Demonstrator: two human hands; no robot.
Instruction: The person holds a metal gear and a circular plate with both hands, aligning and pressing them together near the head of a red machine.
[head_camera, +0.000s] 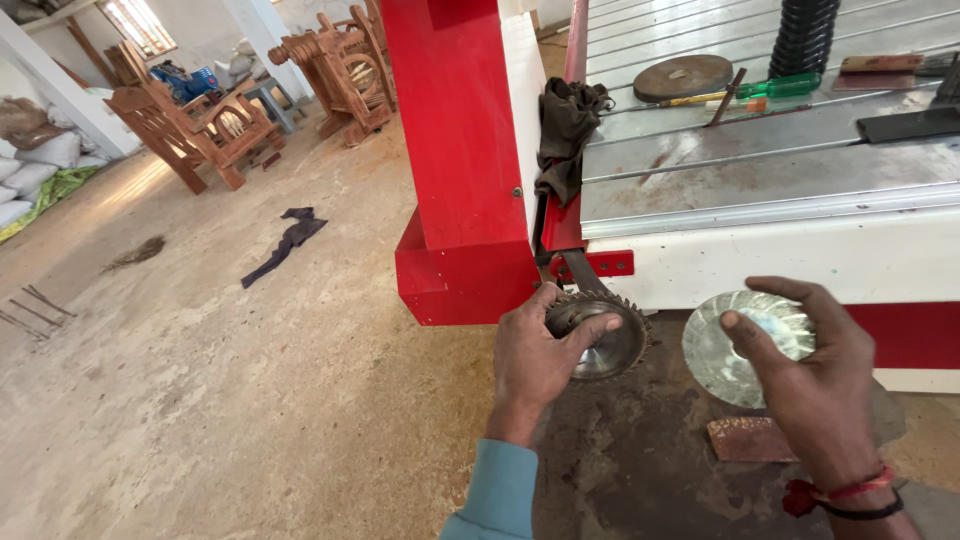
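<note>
**sawdust_joe:** While the left hand (535, 355) curls round that toothed saw blade (600, 335), where does the blade actually sit?

**benchrat:** Low centre of the shot, right under the red bracket (598, 265) on the machine's white side panel (800, 265). Thumb's pressed across the blade's hub, fingers wrapped behind it, so it's a proper grip.

**sawdust_joe:** And the other hand?

**benchrat:** Right hand (815, 380) is at 3 o'clock from the blade, just beside it, not touching. It's pinching a shiny round metal disc (745, 345), thumb on the face, fingers hooked over the top edge.

**sawdust_joe:** Stuff around?

**benchrat:** Rusty flat plate (750, 440) on the stained floor at 5 o'clock. Red column (455, 150) at 11, dark rag (565, 135) hanging at 12. Up on the slotted bed (750, 180): round dark disc (685, 77), green-handled screwdriver (770, 88), black ribbed hose (805, 35). Wooden chairs (195, 130) way off at 10.
</note>
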